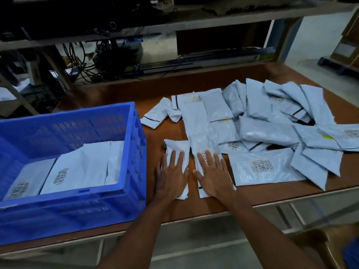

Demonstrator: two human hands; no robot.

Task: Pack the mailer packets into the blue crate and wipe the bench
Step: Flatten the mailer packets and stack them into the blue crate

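Observation:
A blue crate (pixel 124 193) stands on the left of the brown bench (pixel 194 208), with a few pale mailer packets (pixel 77 167) lying flat inside. Many more pale mailer packets (pixel 272 121) are strewn over the bench's right half. My left hand (pixel 172 174) lies flat with straight fingers on a small packet (pixel 177 147) near the front edge. Just to its right, my right hand (pixel 212 174) presses flat on a long narrow packet (pixel 200 133) that has a barcode label.
A large labelled packet (pixel 266 167) lies right of my right hand. Behind the bench runs a metal shelf frame (pixel 174 26) with cables and equipment. The bench's front edge (pixel 272 202) is close below my hands.

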